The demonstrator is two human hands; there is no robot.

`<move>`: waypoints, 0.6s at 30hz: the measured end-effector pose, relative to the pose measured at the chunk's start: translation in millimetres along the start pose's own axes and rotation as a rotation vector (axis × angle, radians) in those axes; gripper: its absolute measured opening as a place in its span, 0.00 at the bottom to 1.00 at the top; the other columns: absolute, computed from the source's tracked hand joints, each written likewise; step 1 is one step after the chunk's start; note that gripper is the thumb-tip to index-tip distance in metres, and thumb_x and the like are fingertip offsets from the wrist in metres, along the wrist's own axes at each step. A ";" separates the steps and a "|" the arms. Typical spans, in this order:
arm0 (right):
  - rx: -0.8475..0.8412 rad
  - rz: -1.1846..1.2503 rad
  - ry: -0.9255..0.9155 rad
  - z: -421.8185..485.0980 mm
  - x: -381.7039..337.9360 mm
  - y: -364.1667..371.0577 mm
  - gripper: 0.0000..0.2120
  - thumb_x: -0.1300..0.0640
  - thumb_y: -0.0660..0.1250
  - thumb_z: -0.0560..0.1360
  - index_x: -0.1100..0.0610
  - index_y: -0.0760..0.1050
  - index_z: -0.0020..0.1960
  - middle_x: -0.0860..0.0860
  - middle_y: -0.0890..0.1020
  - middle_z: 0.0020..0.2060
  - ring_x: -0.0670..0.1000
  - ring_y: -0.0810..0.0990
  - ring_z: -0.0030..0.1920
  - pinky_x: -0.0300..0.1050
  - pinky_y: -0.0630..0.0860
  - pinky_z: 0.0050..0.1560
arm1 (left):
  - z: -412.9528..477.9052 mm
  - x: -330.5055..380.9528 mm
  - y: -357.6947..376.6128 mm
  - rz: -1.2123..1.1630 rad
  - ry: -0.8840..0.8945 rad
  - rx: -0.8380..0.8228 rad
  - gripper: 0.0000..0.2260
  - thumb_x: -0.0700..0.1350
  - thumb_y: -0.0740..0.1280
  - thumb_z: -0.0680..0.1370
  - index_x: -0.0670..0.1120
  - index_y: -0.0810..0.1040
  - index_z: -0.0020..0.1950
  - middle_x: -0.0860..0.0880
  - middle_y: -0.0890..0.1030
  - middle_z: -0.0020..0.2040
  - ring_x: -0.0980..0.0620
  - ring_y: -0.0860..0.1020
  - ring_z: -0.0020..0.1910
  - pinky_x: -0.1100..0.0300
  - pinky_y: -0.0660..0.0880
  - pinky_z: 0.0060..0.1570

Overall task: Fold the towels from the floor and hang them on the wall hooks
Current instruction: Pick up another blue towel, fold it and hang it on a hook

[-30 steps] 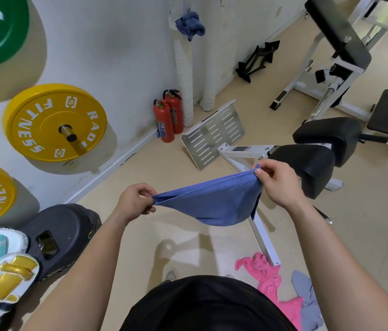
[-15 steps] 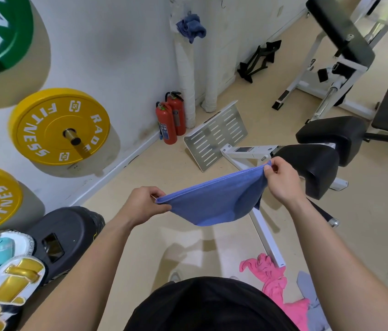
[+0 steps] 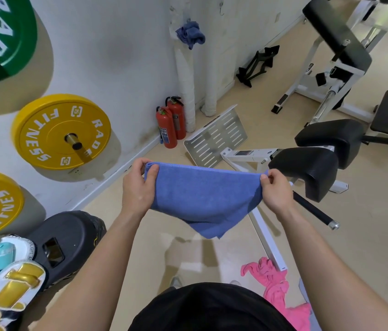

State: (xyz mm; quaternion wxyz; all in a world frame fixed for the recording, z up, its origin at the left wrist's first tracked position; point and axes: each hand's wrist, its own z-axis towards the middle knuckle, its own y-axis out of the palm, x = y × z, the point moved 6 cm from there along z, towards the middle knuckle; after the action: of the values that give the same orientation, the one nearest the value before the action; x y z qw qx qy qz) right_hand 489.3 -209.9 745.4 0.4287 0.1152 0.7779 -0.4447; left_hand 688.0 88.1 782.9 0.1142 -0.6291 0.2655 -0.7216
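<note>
I have a blue towel (image 3: 202, 199) stretched between both hands out in front of me. My left hand (image 3: 138, 187) is closed on its left top corner, thumb on the near face and fingers curled behind; my right hand (image 3: 275, 191) pinches the right top corner between thumb and fingertips. Holding it by the two top corners keeps the upper edge taut and level, so the cloth hangs flat and the layers line up; the lower part droops to a point below and between the hands, and looks doubled there, so I judge one fold is already in.

Below my right hand, on the floor (image 3: 367, 235), lies a crumpled pink towel (image 3: 274, 285), waiting its turn. Well beyond my hands, up on the wall (image 3: 116, 44), another blue towel (image 3: 190, 33) already hangs bunched, and just right of it a bare hook (image 3: 221, 9) is free, which I take as the likely target for this one.

My guess is the next step is bringing the two corners together for another fold, keeping the edge tight so nothing slips askew
</note>
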 end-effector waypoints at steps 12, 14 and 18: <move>-0.117 0.402 0.060 -43.4 -5.1 52.0 0.16 0.56 0.70 0.73 0.66 0.71 0.35 0.55 0.69 0.28 0.50 0.66 0.32 0.46 0.70 0.37 | -54.7 -13.3 51.5 -0.245 -0.326 -0.049 0.04 0.44 0.73 0.75 0.48 0.82 0.41 0.51 0.79 0.31 0.48 0.80 0.33 0.45 0.82 0.40; -0.177 0.419 0.050 -57.5 -12.0 66.4 0.10 0.59 0.71 0.74 0.62 0.77 0.37 0.53 0.74 0.29 0.50 0.70 0.32 0.45 0.74 0.36 | -68.2 -10.4 67.2 -0.260 -0.327 -0.119 0.05 0.44 0.74 0.75 0.51 0.82 0.40 0.49 0.81 0.34 0.45 0.82 0.36 0.44 0.82 0.41; -0.212 0.432 0.017 -75.1 -20.0 85.6 0.03 0.58 0.73 0.73 0.52 0.83 0.42 0.47 0.84 0.34 0.49 0.83 0.39 0.53 0.82 0.50 | -82.2 -3.3 86.1 -0.256 -0.289 -0.208 0.05 0.46 0.74 0.74 0.57 0.83 0.40 0.50 0.85 0.38 0.48 0.83 0.38 0.45 0.82 0.44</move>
State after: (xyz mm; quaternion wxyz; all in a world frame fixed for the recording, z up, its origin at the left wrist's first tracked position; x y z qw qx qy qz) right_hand 507.0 -97.0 727.9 0.5168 0.2370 0.7813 -0.2576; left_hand 594.4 37.7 729.3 -0.0071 -0.7629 0.2374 -0.6013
